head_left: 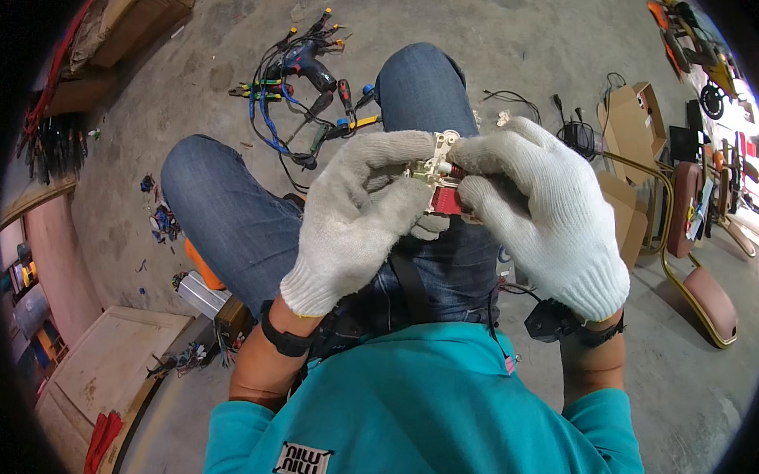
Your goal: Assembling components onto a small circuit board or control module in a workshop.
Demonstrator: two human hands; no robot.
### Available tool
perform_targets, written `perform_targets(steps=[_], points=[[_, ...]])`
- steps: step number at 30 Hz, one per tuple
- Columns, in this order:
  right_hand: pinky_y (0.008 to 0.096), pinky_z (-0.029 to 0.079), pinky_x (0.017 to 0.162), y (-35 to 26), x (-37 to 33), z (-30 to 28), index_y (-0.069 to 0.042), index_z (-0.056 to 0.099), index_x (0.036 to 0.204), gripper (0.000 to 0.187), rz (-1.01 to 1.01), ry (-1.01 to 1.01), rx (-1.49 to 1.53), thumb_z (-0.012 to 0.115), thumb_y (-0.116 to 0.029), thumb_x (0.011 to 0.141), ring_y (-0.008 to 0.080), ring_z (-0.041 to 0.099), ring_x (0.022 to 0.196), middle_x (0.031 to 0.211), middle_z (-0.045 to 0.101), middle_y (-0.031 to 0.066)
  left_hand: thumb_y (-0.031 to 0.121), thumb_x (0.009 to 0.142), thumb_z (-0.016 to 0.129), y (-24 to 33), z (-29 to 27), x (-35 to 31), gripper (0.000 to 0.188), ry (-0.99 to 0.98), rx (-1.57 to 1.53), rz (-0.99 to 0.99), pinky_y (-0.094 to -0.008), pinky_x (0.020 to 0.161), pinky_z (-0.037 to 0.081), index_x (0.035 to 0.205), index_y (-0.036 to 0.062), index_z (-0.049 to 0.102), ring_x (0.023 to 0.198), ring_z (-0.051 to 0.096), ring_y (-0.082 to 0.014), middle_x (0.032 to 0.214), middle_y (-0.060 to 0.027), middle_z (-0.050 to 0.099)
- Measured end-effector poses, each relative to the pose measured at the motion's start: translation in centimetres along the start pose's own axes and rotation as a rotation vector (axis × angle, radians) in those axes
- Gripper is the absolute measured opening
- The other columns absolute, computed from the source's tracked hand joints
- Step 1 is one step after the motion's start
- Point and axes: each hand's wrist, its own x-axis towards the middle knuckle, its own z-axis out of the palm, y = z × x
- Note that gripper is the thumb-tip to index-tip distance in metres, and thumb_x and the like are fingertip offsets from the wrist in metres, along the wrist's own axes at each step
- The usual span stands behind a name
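Above my lap I hold a small cream-coloured plastic mechanism (439, 168) with a red block at its lower end and a small spring-like part on its right side. My left hand (351, 207), in a white knit glove, is closed on its left side with thumb and index finger. From the right, the gloved thumb and fingers of my right hand (539, 201) pinch the mechanism near the spring-like part and the red block. My fingers hide part of it, and its exact kind does not show.
On the concrete floor ahead lie a cordless drill (306, 67), pliers (259, 91), a screwdriver (346, 100) and tangled cables. Open cardboard boxes (630, 120) and a chair with a gold frame (666, 218) stand to the right. A wooden board (108, 353) is at the lower left.
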Motion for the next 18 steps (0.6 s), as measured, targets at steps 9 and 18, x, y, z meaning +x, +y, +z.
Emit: perform_targets(steps=[9,18], points=[[0.0399,0.052,0.070,0.4,0.6,-0.1,-0.001,0.069,0.102,0.019,-0.107,-0.049,-0.013,0.071,-0.008,0.085,0.0327,0.065,0.079,0.090,0.061,0.0148,0.001,0.100,0.062,-0.4,-0.2,-0.2,0.033,-0.032,-0.007,0.050,-0.0325,0.082,0.065,0.131,-0.0051,0.055,0.101,0.071,-0.0189,0.122,-0.0161,0.067],[0.0385,0.051,0.067,1.1,1.1,-0.4,0.000,0.068,0.099,0.017,-0.132,-0.099,0.049,0.071,-0.007,0.083,0.0279,0.064,0.073,0.084,0.059,0.0130,0.004,0.101,0.063,-0.1,-0.1,-0.2,0.033,-0.044,0.091,0.071,-0.0309,0.081,0.064,0.132,-0.0042,0.055,0.101,0.071,-0.0169,0.121,-0.0141,0.067]])
